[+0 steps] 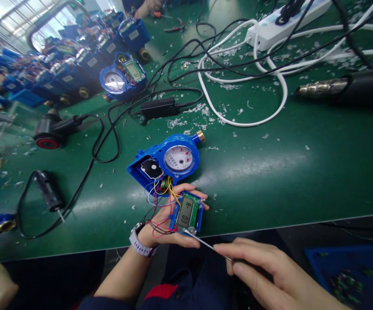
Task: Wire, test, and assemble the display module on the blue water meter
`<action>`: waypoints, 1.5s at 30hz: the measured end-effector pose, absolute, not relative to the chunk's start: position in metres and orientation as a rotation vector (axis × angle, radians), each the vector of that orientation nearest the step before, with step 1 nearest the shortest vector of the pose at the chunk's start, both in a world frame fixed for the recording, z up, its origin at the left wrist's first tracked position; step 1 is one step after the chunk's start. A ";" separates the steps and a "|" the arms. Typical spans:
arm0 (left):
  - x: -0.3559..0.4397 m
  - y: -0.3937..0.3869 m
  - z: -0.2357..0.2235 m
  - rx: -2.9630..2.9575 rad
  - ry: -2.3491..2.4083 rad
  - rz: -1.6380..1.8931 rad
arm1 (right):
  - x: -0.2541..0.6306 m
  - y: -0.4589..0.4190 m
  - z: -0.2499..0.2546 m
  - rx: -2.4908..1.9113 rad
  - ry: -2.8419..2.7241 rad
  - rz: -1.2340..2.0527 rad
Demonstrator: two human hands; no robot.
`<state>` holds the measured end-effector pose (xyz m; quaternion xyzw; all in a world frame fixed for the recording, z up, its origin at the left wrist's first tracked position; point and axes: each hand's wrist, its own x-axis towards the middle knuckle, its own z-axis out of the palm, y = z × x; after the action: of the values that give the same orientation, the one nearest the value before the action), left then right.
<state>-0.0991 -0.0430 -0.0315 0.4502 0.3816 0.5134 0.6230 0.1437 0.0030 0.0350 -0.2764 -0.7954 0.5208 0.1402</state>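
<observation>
My left hand (163, 219), with a watch on its wrist, grips a small display module (186, 211) from below; its LCD shows characters, on a green circuit board in a blue frame. Coloured wires (157, 202) run from the module to a blue water meter (173, 157) with a round dial and brass fitting, lying on the table just beyond. In my right hand (263, 271) is a thin metal tool (205, 244), pinched between the fingers. Its tip meets the lower corner of the module; the tool's rear part is hidden by my hand.
Several blue meter bodies (89, 64) crowd the back left, with another assembled meter (124, 77) nearby. An electric screwdriver (49, 191), a barcode scanner (53, 129), cables, a white power strip (283, 26) and a hot-air gun (344, 88) lie around. Another person's hand (149, 7) is at the top.
</observation>
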 end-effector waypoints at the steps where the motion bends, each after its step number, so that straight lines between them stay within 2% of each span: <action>1: -0.099 -0.043 -0.032 1.023 0.873 1.176 | 0.142 0.002 0.033 -0.818 -2.267 1.530; 10: -0.097 -0.042 -0.028 0.990 0.883 1.201 | 0.140 -0.009 0.007 -0.645 -2.223 1.355; 15: -0.095 -0.043 -0.031 1.009 0.862 1.157 | 0.136 0.007 0.019 -0.633 -2.349 1.716; 17: -0.095 -0.043 -0.032 1.024 0.861 1.131 | 0.130 0.014 0.025 -0.608 -2.486 1.750; 25: -0.102 -0.041 -0.026 1.123 0.919 1.020 | 0.111 0.030 0.026 -0.441 -2.908 1.175; 28: -0.101 -0.041 -0.027 1.105 0.899 1.034 | 0.112 0.029 0.025 -0.366 -2.996 1.057; 37: -0.090 -0.040 -0.036 0.887 0.865 1.218 | 0.112 0.016 0.027 -0.584 -2.719 1.453; 45: -0.087 -0.038 -0.033 0.817 0.916 1.280 | 0.113 0.002 0.019 -0.611 -2.662 1.354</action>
<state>-0.0868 -0.0381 -0.0331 0.3572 0.4004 0.5594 0.6317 0.1127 0.0018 0.0190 -0.2003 -0.8723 0.4437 0.0467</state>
